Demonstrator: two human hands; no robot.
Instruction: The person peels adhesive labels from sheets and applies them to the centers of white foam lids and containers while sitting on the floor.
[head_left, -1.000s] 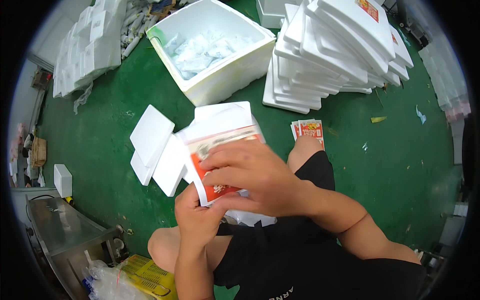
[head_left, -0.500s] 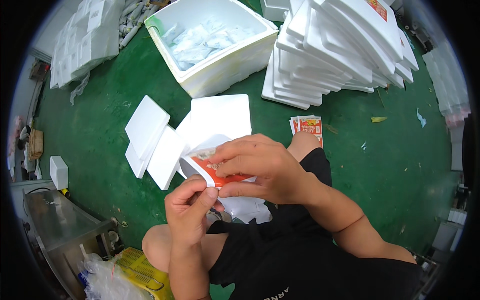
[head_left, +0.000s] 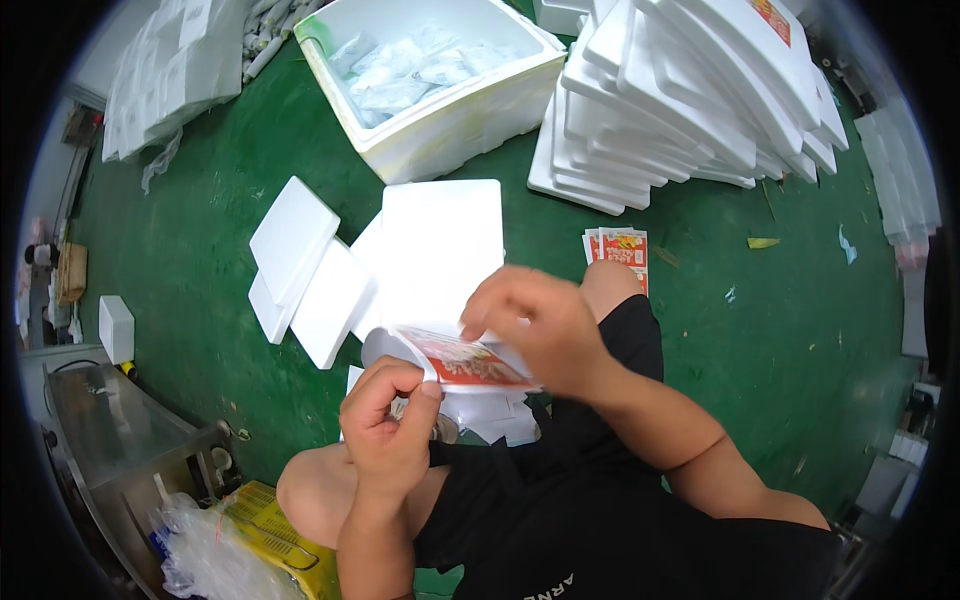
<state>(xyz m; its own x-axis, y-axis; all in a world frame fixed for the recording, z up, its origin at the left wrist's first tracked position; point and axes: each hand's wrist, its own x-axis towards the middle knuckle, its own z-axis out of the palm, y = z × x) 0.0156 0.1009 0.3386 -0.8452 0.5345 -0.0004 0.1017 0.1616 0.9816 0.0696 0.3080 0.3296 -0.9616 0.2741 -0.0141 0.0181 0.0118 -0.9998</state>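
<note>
Green floor seen throughout. On it, a leaning lid stack is seen ahead and to the right; just left of it, a foam box is set askew, part-filled with pale packs. Loose white lids are spread overlapping between box and lap. Over the lap, just short of the nearest lid, a red-and-white label is held; its longest visible span is laid left to right across the body, dipped slightly rightward, printed face tilted up and strongly foreshortened. Its near left corner is pinched between thumb and bent forefinger of the left hand. The right hand is held above the right end, fingers curled, blurred; whether the label is gripped by them cannot be told. Similar cards are laid beyond the right knee.
</note>
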